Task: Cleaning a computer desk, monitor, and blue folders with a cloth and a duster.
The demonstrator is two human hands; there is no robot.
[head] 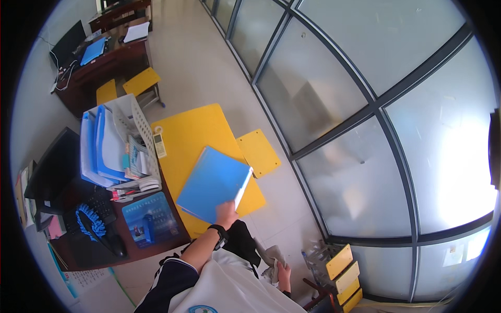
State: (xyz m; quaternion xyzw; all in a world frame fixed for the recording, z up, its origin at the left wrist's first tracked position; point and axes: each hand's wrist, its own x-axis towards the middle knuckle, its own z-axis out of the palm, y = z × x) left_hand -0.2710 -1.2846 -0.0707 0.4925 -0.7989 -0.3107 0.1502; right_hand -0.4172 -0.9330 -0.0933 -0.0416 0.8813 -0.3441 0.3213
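My left hand point(227, 215) grips the near edge of a blue file folder point(217, 182), with a dark band watch on the wrist. The folder is over a yellow tabletop point(191, 129), tilted relative to the table's edges; whether it rests fully on the top I cannot tell. Low by my right side, my right hand point(283, 274) holds a crumpled grey cloth point(274, 256). On the yellow top, near the basket, are a white remote control point(159, 145) and a small roll of tape point(158, 129).
Left, a dark wooden desk point(137, 256) bears a white plastic basket point(150, 146) of blue file holders, a mouse pad point(156, 211), a blue duster point(91, 223) and a monitor point(54, 168). A yellow stool point(258, 152) stands beyond the yellow table. Frosted glass partition point(364, 172) runs along the right.
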